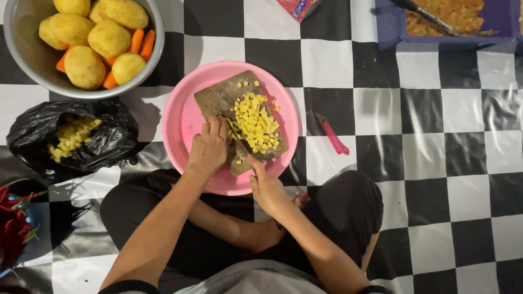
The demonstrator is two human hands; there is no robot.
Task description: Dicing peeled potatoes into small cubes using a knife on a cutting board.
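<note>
A worn wooden cutting board [218,98] lies across a pink basin [182,117] on the floor. A heap of small yellow potato cubes [257,122] covers the board's right half. My left hand [208,147] presses down on a piece of potato at the board's near edge, fingers curled over it. My right hand [266,185] grips a knife handle, and the blade [242,149] points up onto the board beside the left fingers. My crossed legs in dark trousers sit just below the basin.
A metal bowl [16,49] of peeled potatoes and carrots stands top left. A black plastic bag [109,141] holds yellow peelings. A pink-handled peeler [332,136] lies right of the basin. A purple tray [392,27] of chopped food with a utensil sits top right. Red chillies [13,223] lie at the left edge.
</note>
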